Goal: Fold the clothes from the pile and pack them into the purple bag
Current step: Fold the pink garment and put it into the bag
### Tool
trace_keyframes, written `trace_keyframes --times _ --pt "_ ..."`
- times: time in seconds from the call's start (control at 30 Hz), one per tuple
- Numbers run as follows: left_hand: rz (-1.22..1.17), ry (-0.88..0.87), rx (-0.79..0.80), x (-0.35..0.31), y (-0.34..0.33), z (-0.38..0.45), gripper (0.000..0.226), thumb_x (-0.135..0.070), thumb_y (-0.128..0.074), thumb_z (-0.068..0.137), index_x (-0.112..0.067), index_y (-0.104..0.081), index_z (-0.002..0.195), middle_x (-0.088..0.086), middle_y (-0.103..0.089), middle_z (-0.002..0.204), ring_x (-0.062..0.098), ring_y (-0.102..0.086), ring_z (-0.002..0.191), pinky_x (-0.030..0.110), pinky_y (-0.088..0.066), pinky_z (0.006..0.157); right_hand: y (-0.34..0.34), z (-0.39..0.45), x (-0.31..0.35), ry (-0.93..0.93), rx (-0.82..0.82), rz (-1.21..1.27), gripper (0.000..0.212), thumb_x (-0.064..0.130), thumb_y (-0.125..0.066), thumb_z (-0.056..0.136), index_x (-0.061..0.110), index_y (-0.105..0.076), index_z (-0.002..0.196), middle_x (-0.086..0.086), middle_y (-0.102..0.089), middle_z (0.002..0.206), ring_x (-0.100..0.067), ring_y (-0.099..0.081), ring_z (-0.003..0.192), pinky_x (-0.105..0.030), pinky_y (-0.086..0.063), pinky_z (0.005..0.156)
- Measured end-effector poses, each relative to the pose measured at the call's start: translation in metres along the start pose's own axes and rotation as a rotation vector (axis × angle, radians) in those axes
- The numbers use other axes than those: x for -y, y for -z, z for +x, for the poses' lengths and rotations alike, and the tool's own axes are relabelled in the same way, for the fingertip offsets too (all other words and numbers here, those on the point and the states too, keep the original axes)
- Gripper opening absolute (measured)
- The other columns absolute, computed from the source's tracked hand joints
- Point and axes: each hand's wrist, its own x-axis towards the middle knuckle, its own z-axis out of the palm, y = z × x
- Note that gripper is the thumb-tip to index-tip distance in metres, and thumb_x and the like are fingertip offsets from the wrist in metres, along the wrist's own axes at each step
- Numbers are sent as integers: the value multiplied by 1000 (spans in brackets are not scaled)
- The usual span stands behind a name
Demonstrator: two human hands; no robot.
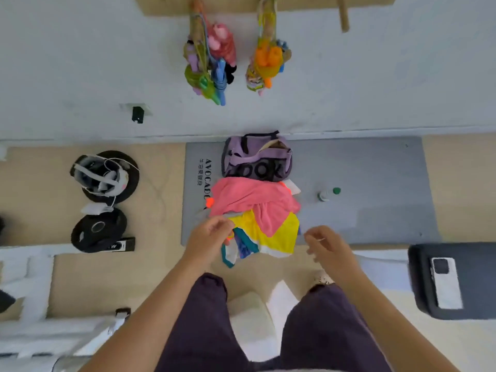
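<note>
Left hand (212, 236) grip pinches the clothes pile (257, 218); right hand (326, 244) hovers loosely curled, holding nothing.

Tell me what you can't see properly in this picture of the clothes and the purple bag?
Head view, the only one:
- Inside of the purple bag: its own flap and walls hide it.
- Lower clothes in the pile: the pink garment covers them.
- Left hand fingertips: curled into the cloth, grip unclear.
- Small bottle on the grey mat: too small and blurred to read.
</note>
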Motion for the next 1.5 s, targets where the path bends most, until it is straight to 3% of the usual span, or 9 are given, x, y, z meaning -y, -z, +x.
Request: trace_keyframes --times 0.23,0.37,0.5,0.6,0.77,1.0,1.17,1.3,1.5 --pt "136 93 71 160 -48 226 6 -36 -65 87 -40 -63 91 -18 -62 89 -5 -61 76 20 -50 66 -128 204 -130 -104 55 -163 27 34 -68 88 27 -57 111 11 -60 113 -10 -61 80 -23 -43 70" --pt "176 2 16 265 -99 340 34 -36 -69 85 -27 -63 118 -3 -60 125 19 -55 119 36 -46 100 -197 335 -215 -91 -32 -118 48 40 -70 84 24 -54 126 7 -58 124 -15 -60 86 -25 -44 72" --pt "390 -17 -123 341 -132 429 81 -54 -68 83 -36 -29 151 2 -14 162 20 -12 149 36 -16 116 -244 429 -281 3 -130 -170 75 49 -74 78 31 -40 142 0 -39 145 -22 -55 115 -39 -48 94" --pt "405 -54 -126 376 -154 478 78 -55 -71 79 -38 -36 148 4 -22 159 28 -13 146 44 -18 119 -260 476 -316 77 -178 -145 76 47 -75 78 32 -40 143 -4 -33 144 -21 -46 125 -31 -41 102" --pt "400 -213 -284 397 -162 526 47 -51 -80 71 -31 -67 112 -1 -49 113 29 -43 115 38 -33 103 -267 522 -344 210 -243 -164 52 36 -83 72 21 -64 118 -4 -48 110 -9 -50 87 -11 -37 83" --pt "448 -352 -128 366 -123 510 26 -35 -73 85 -16 -76 101 2 -71 100 20 -62 93 34 -47 82 -229 499 -319 235 -206 -235 11 16 -79 77 11 -70 73 -4 -64 70 -21 -58 67 -36 -47 67" --pt "660 -453 -168 299 -91 440 24 -42 -57 95 -21 -64 85 0 -65 82 24 -63 82 33 -42 64 -204 430 -251 409 -325 -325 13 20 -74 81 7 -70 78 -7 -66 83 -29 -59 87 -39 -45 79" --pt "437 -531 -20 237 -68 359 34 -50 -78 74 -32 -58 94 -10 -57 88 9 -53 77 28 -41 65 -188 363 -186 474 -231 -199 14 17 -55 95 12 -57 83 9 -53 75 -18 -51 79 -23 -31 65" --pt "540 -722 -68 181 -30 241 13 -27 -83 75 -25 -70 78 -16 -66 81 8 -58 82 14 -41 70 -150 242 -129 650 36 14 6 22 -62 93 21 -58 88 -5 -63 112 -22 -58 105 -33 -45 92"
